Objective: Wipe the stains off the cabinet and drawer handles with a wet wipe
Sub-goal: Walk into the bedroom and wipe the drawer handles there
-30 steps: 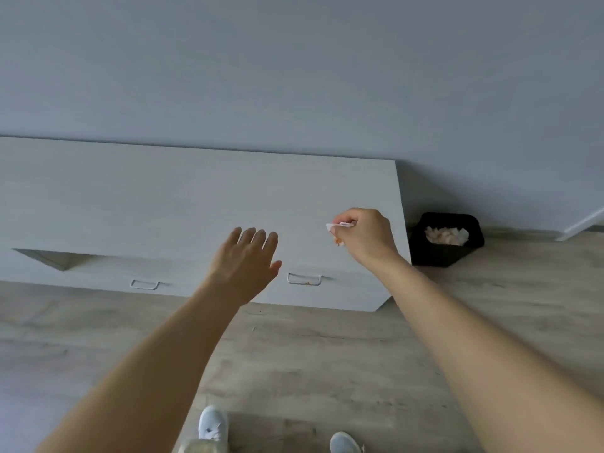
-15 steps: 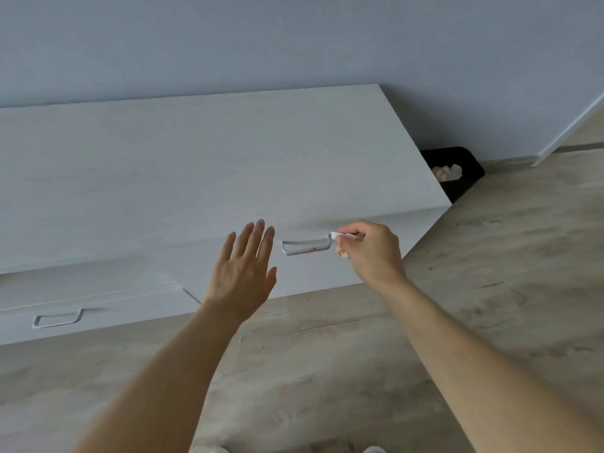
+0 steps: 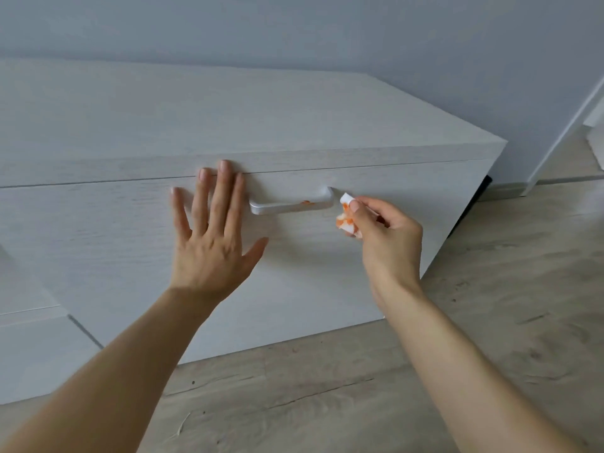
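Head view: a wet wipe (image 3: 347, 214), already marked orange, was pinched in the curled fingers of the right hand (image 3: 385, 233) just beside the right end of the drawer handle (image 3: 291, 204), where an orange stain (image 3: 305, 202) was left. The left hand (image 3: 212, 237) was laid flat, fingers spread, on the drawer front (image 3: 130, 243), apparently to steady it for wiping.

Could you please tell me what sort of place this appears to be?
Probably a room in a home: a low white cabinet with a metal drawer handle against a plain wall, on wood-look flooring.
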Tool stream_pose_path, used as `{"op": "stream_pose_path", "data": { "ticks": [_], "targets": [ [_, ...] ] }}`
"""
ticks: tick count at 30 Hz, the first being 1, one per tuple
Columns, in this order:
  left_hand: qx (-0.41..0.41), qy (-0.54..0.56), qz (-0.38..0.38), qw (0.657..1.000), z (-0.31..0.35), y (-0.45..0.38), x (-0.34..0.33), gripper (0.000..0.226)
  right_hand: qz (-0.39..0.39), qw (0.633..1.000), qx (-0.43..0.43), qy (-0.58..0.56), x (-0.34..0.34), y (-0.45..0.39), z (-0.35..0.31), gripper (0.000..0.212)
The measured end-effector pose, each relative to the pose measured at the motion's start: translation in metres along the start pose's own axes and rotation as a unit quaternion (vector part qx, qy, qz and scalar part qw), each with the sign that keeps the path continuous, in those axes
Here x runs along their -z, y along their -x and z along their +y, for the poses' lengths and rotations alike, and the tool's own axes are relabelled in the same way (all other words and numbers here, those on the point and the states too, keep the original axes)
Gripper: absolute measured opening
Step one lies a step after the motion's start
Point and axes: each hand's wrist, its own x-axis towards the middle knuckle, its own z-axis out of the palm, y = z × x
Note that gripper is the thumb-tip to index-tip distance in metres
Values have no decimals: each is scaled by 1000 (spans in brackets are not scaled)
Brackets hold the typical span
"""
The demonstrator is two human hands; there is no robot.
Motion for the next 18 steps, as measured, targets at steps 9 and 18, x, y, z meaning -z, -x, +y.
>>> {"op": "stream_pose_path", "data": {
  "ticks": [9,18],
  "targets": [
    [16,36,59,997,-1,-3,-13,92,-40,998,-8,-44,-14,-17,4,15],
    [24,46,90,995,4,-5,-18,97,-73,995,70,-3,-5,-14,23,24]
  ]
}}
